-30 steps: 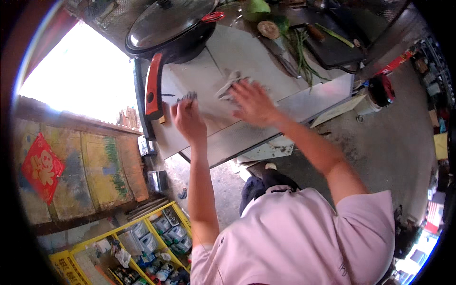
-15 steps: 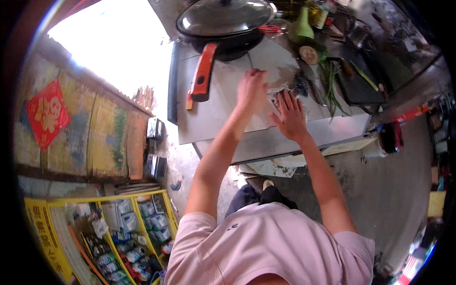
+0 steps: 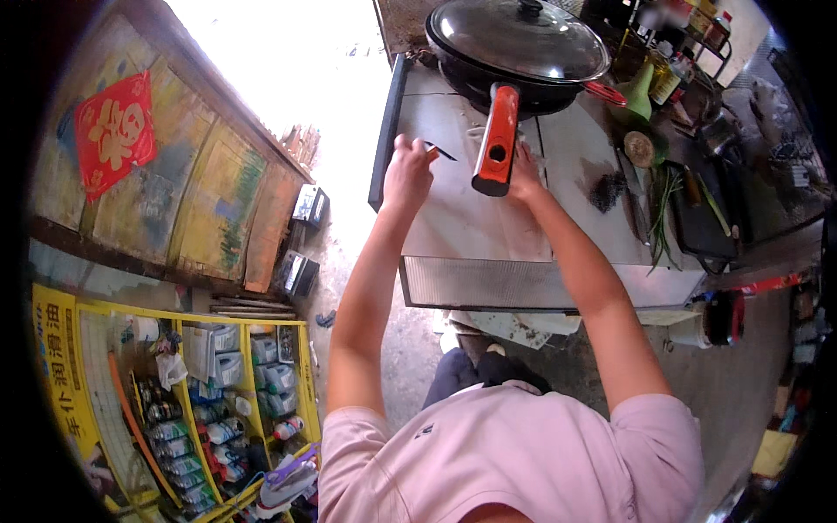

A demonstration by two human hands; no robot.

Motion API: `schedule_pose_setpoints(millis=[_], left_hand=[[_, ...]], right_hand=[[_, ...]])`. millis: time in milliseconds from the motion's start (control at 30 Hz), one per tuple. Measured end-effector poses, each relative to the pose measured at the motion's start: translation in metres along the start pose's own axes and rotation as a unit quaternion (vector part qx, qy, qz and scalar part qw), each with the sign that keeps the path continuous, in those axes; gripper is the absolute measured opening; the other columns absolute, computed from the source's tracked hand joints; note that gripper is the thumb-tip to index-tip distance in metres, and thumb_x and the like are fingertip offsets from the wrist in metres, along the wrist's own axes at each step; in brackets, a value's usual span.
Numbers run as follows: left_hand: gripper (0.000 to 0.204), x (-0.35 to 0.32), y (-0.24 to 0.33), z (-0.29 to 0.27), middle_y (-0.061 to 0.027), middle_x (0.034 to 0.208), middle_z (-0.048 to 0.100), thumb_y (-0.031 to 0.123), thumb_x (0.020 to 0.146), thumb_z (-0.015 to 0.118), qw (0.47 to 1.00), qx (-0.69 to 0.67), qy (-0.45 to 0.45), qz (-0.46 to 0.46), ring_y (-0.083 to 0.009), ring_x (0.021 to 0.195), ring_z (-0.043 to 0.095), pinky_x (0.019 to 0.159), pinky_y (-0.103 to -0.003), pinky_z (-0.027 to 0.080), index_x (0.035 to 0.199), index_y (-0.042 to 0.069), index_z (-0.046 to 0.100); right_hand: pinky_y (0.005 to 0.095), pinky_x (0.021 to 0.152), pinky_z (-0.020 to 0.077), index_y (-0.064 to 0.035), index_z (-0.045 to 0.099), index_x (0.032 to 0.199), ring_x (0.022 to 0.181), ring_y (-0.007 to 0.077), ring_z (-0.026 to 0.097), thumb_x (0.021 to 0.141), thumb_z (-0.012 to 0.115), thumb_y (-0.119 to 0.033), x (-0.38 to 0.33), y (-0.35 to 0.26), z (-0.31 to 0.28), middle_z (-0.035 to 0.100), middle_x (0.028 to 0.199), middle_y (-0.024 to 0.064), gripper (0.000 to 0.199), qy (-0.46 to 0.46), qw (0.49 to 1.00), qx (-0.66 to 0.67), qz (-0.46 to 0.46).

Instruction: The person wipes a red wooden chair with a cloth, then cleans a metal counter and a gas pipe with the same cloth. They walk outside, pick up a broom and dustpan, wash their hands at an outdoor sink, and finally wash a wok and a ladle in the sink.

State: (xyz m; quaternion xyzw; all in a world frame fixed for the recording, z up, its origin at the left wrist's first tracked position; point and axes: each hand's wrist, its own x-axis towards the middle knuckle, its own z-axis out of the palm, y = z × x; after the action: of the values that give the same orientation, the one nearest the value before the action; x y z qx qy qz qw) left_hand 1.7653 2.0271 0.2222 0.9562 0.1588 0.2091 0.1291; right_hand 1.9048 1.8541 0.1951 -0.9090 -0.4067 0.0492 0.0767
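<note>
My left hand [image 3: 408,177] is closed over the left side of the pale tabletop [image 3: 475,231]. Its fingers pinch a small, thin item [image 3: 442,152] with an orange part and a dark, narrow end; I cannot make out its kind. My right hand [image 3: 524,177] rests low on the tabletop, its fingers partly hidden behind the orange pan handle [image 3: 499,139]. Something crumpled and whitish, perhaps a cloth, shows beside those fingers; whether they grip it is hidden. Just beyond stands a black frying pan [image 3: 523,85] under a glass lid [image 3: 519,39].
To the right lie a dark patch of scraps [image 3: 607,192], a knife [image 3: 635,205], green stalks [image 3: 667,213] and a black cutting board [image 3: 704,222]. A cut green gourd [image 3: 641,144] and bottles stand behind. A yellow shelf rack [image 3: 179,318] holds several bottles at lower left.
My left hand has moved left and picked up the small orange item from the table's left side. The right hand has slid left across the tabletop to behind the pan handle. The view has shifted.
</note>
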Motion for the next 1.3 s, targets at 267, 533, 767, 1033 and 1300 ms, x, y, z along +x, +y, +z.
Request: schedule_pose_setpoints(millis=[267, 533, 767, 1033, 1300], left_hand=[[0.017, 0.069, -0.039, 0.020, -0.0112, 0.088, 0.060, 0.001, 0.068, 0.059, 0.950, 0.032, -0.164, 0.264, -0.0300, 0.092, 0.056, 0.081, -0.038, 0.046, 0.084, 0.007, 0.062], [0.016, 0.087, -0.043, 0.021, -0.0167, 0.080, 0.063, 0.011, 0.064, 0.062, 0.909, 0.124, -0.326, 0.229, -0.0344, 0.077, 0.062, 0.069, -0.041, 0.049, 0.079, 0.003, 0.064], [0.016, 0.034, -0.031, -0.043, -0.0156, 0.075, 0.062, 0.006, 0.069, 0.063, 0.981, -0.155, -0.088, 0.074, -0.0286, 0.075, 0.061, 0.070, -0.035, 0.048, 0.084, 0.000, 0.062], [0.012, -0.127, -0.048, -0.079, -0.0034, 0.078, 0.063, 0.002, 0.079, 0.063, 0.850, -0.486, 0.072, -0.192, -0.0074, 0.071, 0.056, 0.065, -0.023, 0.047, 0.091, 0.001, 0.062], [0.009, -0.270, -0.060, -0.089, 0.0008, 0.076, 0.057, -0.002, 0.080, 0.059, 0.785, -0.502, 0.092, -0.351, -0.0044, 0.068, 0.050, 0.062, -0.018, 0.040, 0.088, 0.002, 0.057]], right_hand=[[0.0434, 0.111, 0.0094, -0.0066, 0.020, 0.141, 0.138, 0.0277, 0.012, 0.087, 0.040, -0.051, 0.002, 0.028, 0.011, 0.018, 0.148, 0.0139, 0.073, -0.035, 0.979, 0.164, -0.117], [0.0400, 0.111, 0.0149, -0.0002, 0.027, 0.137, 0.135, 0.0293, 0.019, 0.093, 0.040, -0.033, 0.035, 0.005, 0.042, 0.023, 0.145, 0.0163, 0.057, 0.039, 0.943, 0.249, -0.216], [0.0392, 0.111, 0.0124, 0.0005, 0.026, 0.138, 0.137, 0.0296, 0.016, 0.095, 0.032, -0.038, 0.068, -0.003, 0.030, 0.022, 0.145, 0.0192, 0.059, 0.092, 0.985, 0.112, -0.095], [0.0410, 0.110, 0.0166, 0.0029, 0.029, 0.136, 0.134, 0.0317, 0.022, 0.094, 0.031, -0.043, 0.097, -0.065, 0.039, 0.026, 0.143, 0.0209, 0.062, 0.033, 0.949, 0.178, -0.260], [0.0376, 0.112, 0.0102, -0.0008, 0.029, 0.138, 0.137, 0.0273, 0.016, 0.092, 0.028, -0.044, 0.232, -0.057, 0.035, 0.022, 0.146, 0.0156, 0.063, 0.126, 0.985, 0.117, -0.020]])
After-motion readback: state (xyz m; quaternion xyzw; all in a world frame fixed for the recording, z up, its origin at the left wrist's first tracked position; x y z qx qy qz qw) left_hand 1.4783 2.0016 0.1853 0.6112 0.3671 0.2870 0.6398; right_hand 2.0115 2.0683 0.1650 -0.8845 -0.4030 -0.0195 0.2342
